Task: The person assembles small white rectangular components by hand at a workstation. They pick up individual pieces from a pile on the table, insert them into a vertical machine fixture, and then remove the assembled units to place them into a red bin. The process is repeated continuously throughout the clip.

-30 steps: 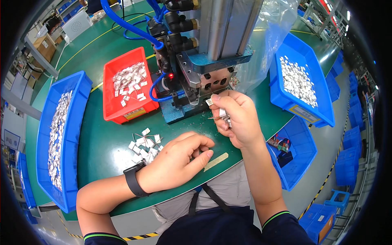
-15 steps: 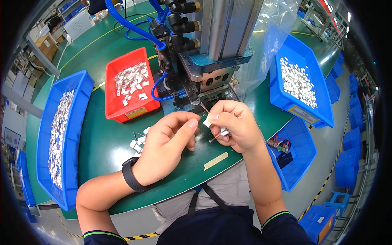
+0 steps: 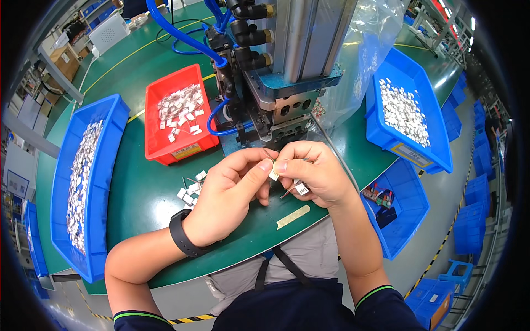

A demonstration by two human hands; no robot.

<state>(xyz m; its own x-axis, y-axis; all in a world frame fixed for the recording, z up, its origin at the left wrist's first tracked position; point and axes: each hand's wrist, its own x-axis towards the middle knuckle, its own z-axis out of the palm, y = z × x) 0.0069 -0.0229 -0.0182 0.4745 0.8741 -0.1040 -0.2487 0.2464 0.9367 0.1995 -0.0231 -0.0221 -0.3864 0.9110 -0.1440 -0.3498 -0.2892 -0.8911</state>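
Both hands meet in front of a metal press (image 3: pixel 287 105) on the green table. Between the thumb and forefinger of my left hand (image 3: pixel 234 185) and those of my right hand (image 3: pixel 317 174) is a small white connector (image 3: pixel 274 175) with short thin wires. A second white connector (image 3: pixel 301 188) with a reddish wire sticks out below the curled fingers of my right hand. Beside my left wrist several loose white connectors (image 3: pixel 190 189) lie on the table. My fingers partly hide both held pieces.
A red bin (image 3: pixel 156 132) and a long blue bin (image 3: pixel 110 182) of white connectors stand to the left. At the right are another blue bin of connectors (image 3: pixel 381 129) and a lower blue bin (image 3: pixel 406 220). A tape strip (image 3: pixel 293 217) sticks near the table's front edge; blue hoses (image 3: pixel 182 33) reach the press.
My left hand has moved right and its fingertips now pinch the connector that my right hand held alone. The second connector has turned and shows more below my right hand.
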